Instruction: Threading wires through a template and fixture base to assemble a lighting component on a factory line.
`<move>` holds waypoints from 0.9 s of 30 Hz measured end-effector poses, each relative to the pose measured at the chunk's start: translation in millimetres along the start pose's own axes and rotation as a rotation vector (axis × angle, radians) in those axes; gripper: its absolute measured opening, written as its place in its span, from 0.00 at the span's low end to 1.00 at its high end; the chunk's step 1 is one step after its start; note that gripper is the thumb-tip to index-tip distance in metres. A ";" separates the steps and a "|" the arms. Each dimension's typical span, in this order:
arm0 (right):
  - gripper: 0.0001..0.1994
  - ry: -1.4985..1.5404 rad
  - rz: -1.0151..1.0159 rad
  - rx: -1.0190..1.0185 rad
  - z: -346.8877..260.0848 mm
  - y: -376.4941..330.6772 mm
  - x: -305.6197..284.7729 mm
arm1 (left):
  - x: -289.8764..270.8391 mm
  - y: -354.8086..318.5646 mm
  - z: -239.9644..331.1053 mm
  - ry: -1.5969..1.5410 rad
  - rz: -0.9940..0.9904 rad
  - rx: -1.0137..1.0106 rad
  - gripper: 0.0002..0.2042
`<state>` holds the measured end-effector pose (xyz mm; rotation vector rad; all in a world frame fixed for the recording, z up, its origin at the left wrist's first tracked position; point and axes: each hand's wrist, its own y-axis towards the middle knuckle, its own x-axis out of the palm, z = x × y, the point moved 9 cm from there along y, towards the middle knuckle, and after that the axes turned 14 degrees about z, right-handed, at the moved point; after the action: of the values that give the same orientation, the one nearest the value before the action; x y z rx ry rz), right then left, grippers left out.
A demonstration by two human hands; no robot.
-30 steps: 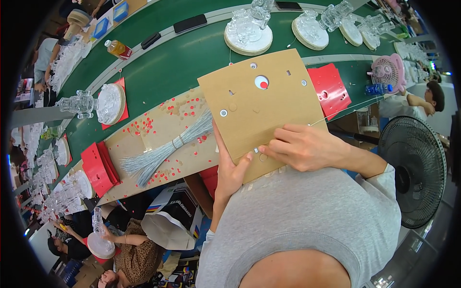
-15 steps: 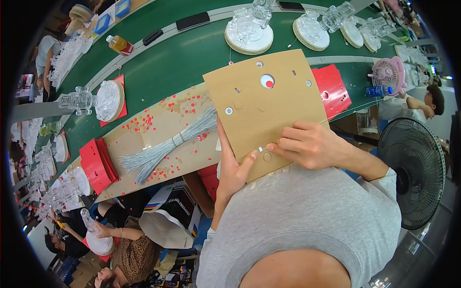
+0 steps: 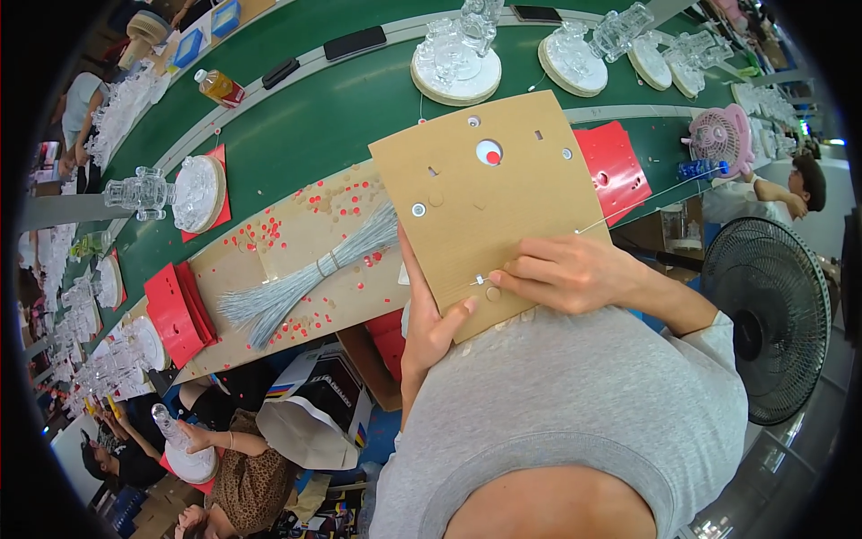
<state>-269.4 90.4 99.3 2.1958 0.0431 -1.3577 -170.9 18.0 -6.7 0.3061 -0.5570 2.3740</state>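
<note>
Left hand (image 3: pixel 431 314) gripped cardboard panel (image 3: pixel 489 193) lower edge at centre frame, fingers hidden behind, right hand (image 3: pixel 561 274) pinched thin wire (image 3: pixel 628 208), tip indistinct.

wire bundle (image 3: pixel 301 274) lies left of the cardboard panel (image 3: pixel 485 193), fan (image 3: pixel 768 319) right.

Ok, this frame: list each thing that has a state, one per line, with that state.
Cardboard panel: held tilted, lower edge against the person.
Left hand: gripping the panel's lower left edge.
Right hand: pinching a thin wire at a hole.
Wire bundle: tied, lying flat.
Floor fan: upright, spin unclear.
</note>
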 end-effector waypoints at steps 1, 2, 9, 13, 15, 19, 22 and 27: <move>0.20 -0.036 0.023 -0.027 -1.5 -2.5 -3.4 | 0.0 1.2 0.1 0.000 0.001 -0.006 0.57; 0.20 -0.071 0.046 -0.054 -3.0 -3.3 -6.0 | 0.1 2.7 -0.6 -0.001 -0.003 -0.005 0.57; 0.14 -0.043 0.036 -0.064 -8.7 3.0 6.6 | 2.0 1.9 0.3 -0.009 -0.049 0.028 0.57; 0.12 -0.057 0.086 -0.101 -4.2 5.9 -0.2 | -5.6 1.6 -2.3 -0.005 -0.011 0.007 0.57; 0.11 -0.058 0.113 -0.104 -5.1 4.5 -3.3 | -6.1 1.9 0.9 -0.011 -0.023 0.026 0.57; 0.18 -0.046 0.045 -0.109 -10.1 5.2 9.6 | -2.4 2.5 7.1 -0.008 -0.050 0.053 0.56; 0.18 -0.056 0.039 -0.131 -12.6 7.1 13.8 | -5.2 6.0 -0.3 -0.009 -0.072 0.002 0.58; 0.16 -0.021 0.177 -0.082 -3.3 4.7 7.4 | -22.3 2.1 43.1 0.430 0.146 0.454 0.46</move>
<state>-261.7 86.0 96.3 2.0646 -0.1000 -1.2586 -152.6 -16.1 22.7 -0.0578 0.1697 2.5845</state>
